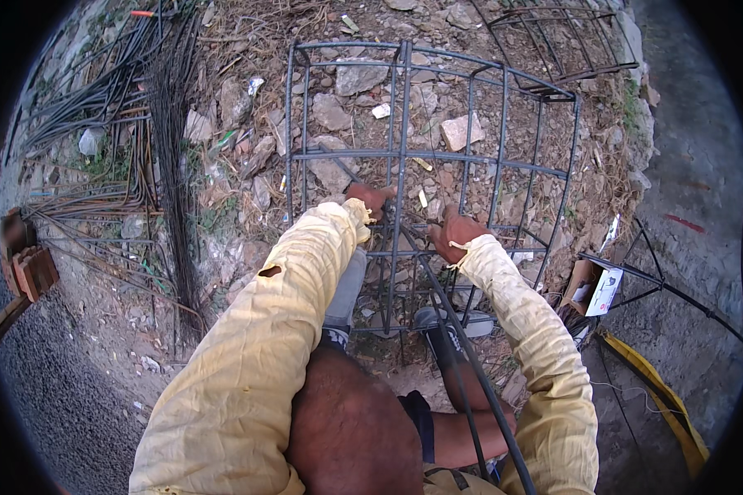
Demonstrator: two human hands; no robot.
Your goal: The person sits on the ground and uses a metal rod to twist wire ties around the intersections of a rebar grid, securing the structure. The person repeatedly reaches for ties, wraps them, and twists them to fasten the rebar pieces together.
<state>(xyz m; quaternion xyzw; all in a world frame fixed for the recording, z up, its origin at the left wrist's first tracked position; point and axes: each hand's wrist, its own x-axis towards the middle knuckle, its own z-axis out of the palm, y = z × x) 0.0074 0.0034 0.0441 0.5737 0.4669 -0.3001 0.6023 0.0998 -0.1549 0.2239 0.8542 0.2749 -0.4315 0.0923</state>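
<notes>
Working on dark-grey rebar cage (403, 153): open boxy grid, thin ribs, over pale rubble (330, 111) straight ahead. With left hand (371, 200) at middle bars, right hand (456, 233) just right, fingers of both curled; can't tell on what.

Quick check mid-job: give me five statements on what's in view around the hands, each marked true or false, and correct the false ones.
1. The left hand and the right hand are both at the steel-bar cage. True.
2. Both forearms are bare. False: the left sleeve and the right sleeve, both pale yellow, cover them.
3. The left sleeve has a hole in it. True.
4. Nothing lies to the left of the cage. False: a bundle of thin dark rods lies there.
5. A cardboard box is to the right of the cage. True.
</notes>
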